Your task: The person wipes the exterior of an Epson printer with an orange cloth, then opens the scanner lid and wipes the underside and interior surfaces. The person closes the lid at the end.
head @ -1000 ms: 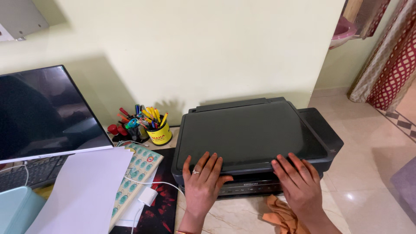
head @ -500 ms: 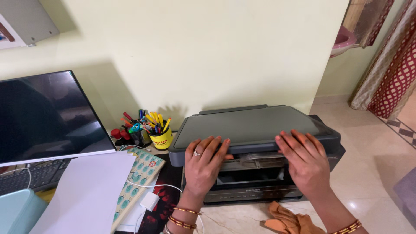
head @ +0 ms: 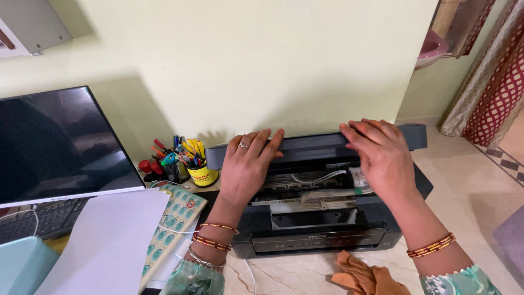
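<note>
The printer [head: 327, 218] sits on the table [head: 295, 273], its long side running left to right across the view. Its lid [head: 311, 145] is tilted up along the far edge, so the inner parts show beneath: pale ribbon cables and a light-coloured bar. Both hands are on that lid. The left hand [head: 246, 166] lies toward the lid's left end, its fingers [head: 262, 143] spread and hooked over the front edge. The right hand [head: 379, 155] lies toward the right end, palm down, its fingers [head: 363, 131] flat across the top edge. Neither hand is closed into a fist; each presses or grips the lid loosely with open fingers. The lid's edge lies directly under the fingertips and runs crosswise to them, and both hands are about equally near.

An orange cloth [head: 363, 276] lies on the table just in front of the printer. To the left stand a yellow pen cup [head: 201, 173], a monitor [head: 60, 145] and a white sheet of paper [head: 109, 246].

The palms hide the lid beneath them, the lid's hinge is out of sight, and the printer's deeper inside is too dark to make out.
</note>
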